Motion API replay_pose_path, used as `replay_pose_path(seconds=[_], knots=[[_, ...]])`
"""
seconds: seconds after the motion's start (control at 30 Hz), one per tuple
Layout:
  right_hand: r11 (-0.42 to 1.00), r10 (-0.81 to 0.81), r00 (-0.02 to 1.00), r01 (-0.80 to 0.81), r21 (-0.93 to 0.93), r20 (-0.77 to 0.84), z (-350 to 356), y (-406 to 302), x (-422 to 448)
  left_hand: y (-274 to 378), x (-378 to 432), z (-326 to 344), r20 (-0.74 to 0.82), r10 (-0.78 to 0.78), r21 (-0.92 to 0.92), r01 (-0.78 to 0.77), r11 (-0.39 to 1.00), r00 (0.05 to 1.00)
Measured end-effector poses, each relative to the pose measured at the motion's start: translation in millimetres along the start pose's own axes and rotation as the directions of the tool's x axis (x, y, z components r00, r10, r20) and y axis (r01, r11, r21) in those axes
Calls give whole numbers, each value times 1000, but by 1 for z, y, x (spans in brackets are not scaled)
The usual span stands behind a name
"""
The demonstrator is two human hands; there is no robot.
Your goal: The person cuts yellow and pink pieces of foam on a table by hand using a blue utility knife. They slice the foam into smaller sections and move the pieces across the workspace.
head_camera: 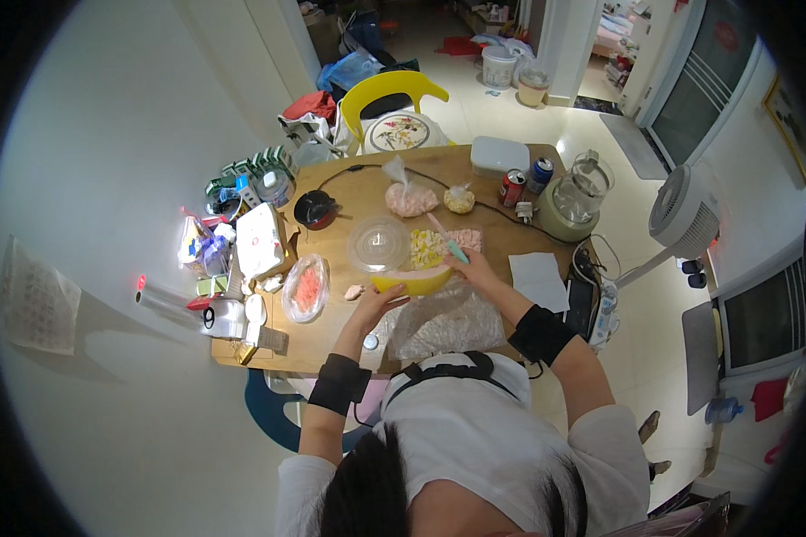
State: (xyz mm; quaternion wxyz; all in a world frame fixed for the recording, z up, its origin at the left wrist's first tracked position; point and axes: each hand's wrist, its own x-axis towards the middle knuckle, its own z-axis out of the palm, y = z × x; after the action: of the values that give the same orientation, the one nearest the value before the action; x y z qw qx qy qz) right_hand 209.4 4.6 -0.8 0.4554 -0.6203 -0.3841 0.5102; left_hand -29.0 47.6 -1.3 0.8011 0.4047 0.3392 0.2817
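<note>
My left hand [381, 301] grips the left end of a long yellow-skinned piece of fruit rind [413, 282] with pale pink inside. In my right hand [473, 268] is a knife [455, 251] with a turquoise handle, its pale blade pointing away from me; those fingers are also at the rind's right end. Just beyond the rind lie yellow-and-white pieces [426, 248] and pale pink pieces [467, 239], side by side. A round clear plastic lid or container [378, 244] is left of them. Crumpled clear plastic [446, 322] is spread nearer me.
A bag-lined dish of pink shreds [306, 288] is at left, near a black pot [316, 209]. Two knotted bags, one pink-filled [411, 199], one yellowish [459, 199], lie farther back. Cans [513, 188], a glass-jug appliance [577, 194], a black cable and white paper [539, 282] are at right.
</note>
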Motion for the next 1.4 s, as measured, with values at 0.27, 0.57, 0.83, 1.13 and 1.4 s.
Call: replay_pose_path(seconds=[0.27, 0.57, 0.83, 1.13, 1.4], knots=[[918, 148, 987, -160, 362, 60, 0, 15, 5, -4, -8, 2, 40, -15, 26, 14, 1000, 999], [760, 214, 976, -196, 619, 47, 3, 18, 6, -20, -12, 1, 45, -11, 81, 7, 997, 999], [762, 155, 985, -165, 626, 71, 2, 15, -3, -16, -20, -5, 114, -35, 35, 31, 999, 993], [786, 116, 984, -173, 593, 134, 25, 8, -1, -24, -39, -28, 106, -45, -75, 54, 996, 993], [828, 170, 971, -232, 511, 166, 65, -8, 7, -41, -86, -65, 7, -70, -248, 70, 966, 997]])
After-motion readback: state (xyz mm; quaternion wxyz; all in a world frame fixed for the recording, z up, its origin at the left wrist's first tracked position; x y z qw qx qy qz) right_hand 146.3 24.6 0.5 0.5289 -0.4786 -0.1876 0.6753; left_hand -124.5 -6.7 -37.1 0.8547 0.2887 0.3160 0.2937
